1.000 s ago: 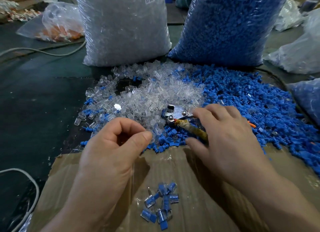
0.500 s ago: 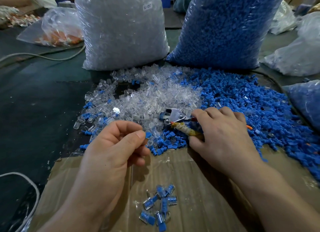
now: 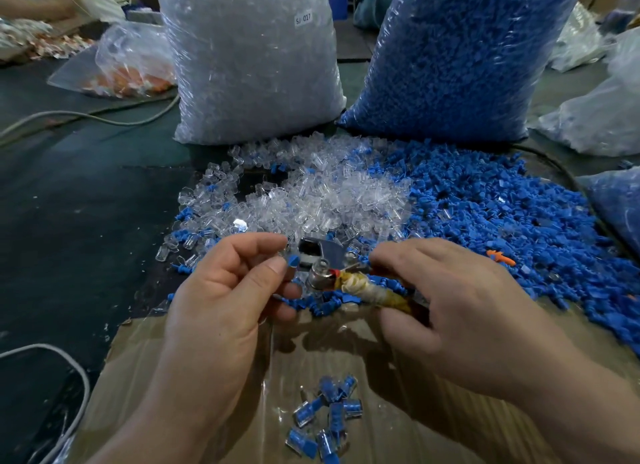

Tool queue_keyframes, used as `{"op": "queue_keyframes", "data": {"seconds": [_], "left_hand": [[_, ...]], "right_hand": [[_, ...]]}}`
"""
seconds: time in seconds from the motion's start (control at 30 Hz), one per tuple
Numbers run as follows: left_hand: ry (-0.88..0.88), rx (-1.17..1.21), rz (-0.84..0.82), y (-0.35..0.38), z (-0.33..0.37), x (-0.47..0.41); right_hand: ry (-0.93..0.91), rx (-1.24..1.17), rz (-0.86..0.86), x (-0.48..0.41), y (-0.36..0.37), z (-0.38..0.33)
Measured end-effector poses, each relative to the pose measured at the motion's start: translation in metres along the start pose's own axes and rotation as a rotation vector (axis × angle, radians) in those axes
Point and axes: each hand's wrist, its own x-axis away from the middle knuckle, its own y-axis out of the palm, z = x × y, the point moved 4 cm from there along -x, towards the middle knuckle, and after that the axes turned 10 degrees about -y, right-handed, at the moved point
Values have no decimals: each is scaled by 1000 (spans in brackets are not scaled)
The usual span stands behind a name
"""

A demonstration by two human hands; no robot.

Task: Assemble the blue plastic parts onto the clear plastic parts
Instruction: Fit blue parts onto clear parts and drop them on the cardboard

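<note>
L fingers (image 3: 268, 243) pinch 1 blue part (image 3: 293, 261) | R fingers (image 3: 393, 253) grip 1 tool (image 3: 369, 291) | ~8 assembled pcs (image 3: 335, 418) on cardboard (image 3: 415, 429)

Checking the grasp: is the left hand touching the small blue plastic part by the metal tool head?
Touching. The head view shows the small blue plastic part pinched by the left hand at its thumb tip, no gap.

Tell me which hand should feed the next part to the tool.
Left, probably. The left hand pinches a blue part right beside the metal head of the tool, while the right hand is busy gripping its wrapped handle.
</note>
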Motion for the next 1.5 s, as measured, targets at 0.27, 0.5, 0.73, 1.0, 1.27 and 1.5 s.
{"op": "queue_keyframes", "data": {"seconds": [0.27, 0.5, 0.73, 1.0, 1.27, 1.5], "left_hand": [[9, -47, -16, -7, 3, -1], [96, -154, -18, -8, 8, -1], [160, -269, -5, -8, 15, 3], [203, -436, 80, -6, 15, 6], [214, -485, 92, -4, 14, 8], [242, -499, 49, 1, 21, 13]], "right_hand": [[-36, 22, -38, -1, 4, -1], [-65, 56, -10, -2, 4, 0], [-95, 30, 42, -1, 2, 1], [-110, 67, 15, 0, 3, 1], [-120, 67, -6, -1, 4, 0], [-134, 137, -12, -3, 7, 2]]}}
